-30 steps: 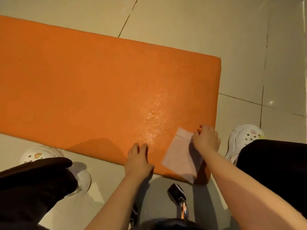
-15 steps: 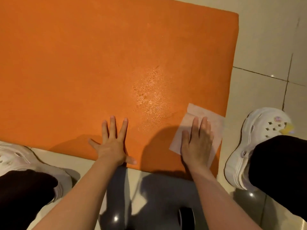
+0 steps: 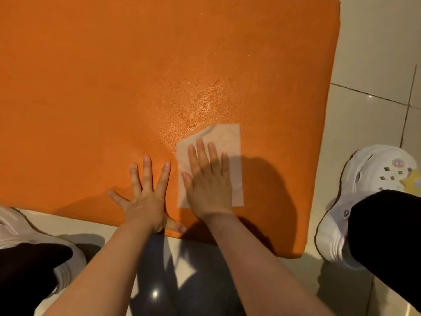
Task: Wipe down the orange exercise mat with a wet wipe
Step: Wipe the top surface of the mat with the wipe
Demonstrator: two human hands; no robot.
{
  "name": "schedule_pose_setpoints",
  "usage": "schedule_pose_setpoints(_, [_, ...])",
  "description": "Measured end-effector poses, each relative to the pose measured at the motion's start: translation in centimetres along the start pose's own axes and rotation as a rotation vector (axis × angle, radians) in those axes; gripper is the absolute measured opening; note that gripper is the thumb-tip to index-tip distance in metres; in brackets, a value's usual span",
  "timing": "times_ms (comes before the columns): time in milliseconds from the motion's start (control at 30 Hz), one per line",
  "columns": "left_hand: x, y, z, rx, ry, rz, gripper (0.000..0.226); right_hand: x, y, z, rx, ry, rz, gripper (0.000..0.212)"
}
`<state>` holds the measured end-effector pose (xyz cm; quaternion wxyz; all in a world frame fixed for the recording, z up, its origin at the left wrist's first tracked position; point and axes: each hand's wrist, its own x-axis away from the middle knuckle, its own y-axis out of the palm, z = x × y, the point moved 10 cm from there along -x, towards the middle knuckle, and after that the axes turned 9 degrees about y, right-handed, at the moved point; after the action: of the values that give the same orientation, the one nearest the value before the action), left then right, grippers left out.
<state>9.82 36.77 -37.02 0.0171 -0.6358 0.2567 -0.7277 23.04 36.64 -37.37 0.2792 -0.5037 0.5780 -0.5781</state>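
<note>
1. The orange exercise mat (image 3: 114, 99) lies flat on the tiled floor (image 3: 376, 53), its right end and near edge in view.
2. The wet wipe (image 3: 230, 137) sits spread flat near the mat's near right corner, under the right hand (image 3: 209, 181), whose fingers lie straight and pressed on it, gripping nothing.
3. The left hand (image 3: 145, 199) rests splayed and flat just beside it at the near edge, steadying the mat.
4. The wipe looks thin, limp and damp, likely to bunch or fold; flat palm pressure suits it better than pinching.
5. The mat seems soft and padded, with a glistening patch just beyond the wipe.
6. White shoes (image 3: 373, 192) flank the mat; nothing blocks the surface.
</note>
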Motion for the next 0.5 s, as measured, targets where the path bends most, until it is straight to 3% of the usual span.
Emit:
schedule_pose_setpoints(67, [0.1,-0.1,0.1,-0.001,-0.002,-0.002,0.156,0.6,-0.8,2.7,-0.048,0.048,0.036,0.060])
schedule_pose_setpoints(200, [0.2,-0.3,0.3,0.004,0.002,0.002,0.157,2.4,-2.5,16.2,-0.087,0.434,0.055,0.061])
schedule_pose_setpoints(267, [0.2,-0.4,0.3,0.008,0.002,0.005,0.157,4.5,-3.8,19.4,-0.113,0.557,0.101,0.060])
schedule_pose_setpoints(333, [0.1,-0.3,0.2,0.010,-0.002,0.005,0.158,7.4,-1.1,19.8,-0.147,0.705,0.089,0.062])
schedule_pose_setpoints(400, [0.1,-0.3,0.2,-0.001,-0.008,0.002,0.158,9.9,3.6,17.4,-0.217,0.787,-0.082,0.069])
schedule_pose_setpoints(467, [0.0,-0.3,0.2,0.001,-0.008,0.009,0.158,10.4,6.4,11.1,-0.253,0.644,-0.254,0.068])
schedule_pose_setpoints(500, [0.0,-0.3,0.2,0.001,-0.006,0.015,0.157,9.9,5.5,7.4,-0.196,0.477,-0.182,0.063])
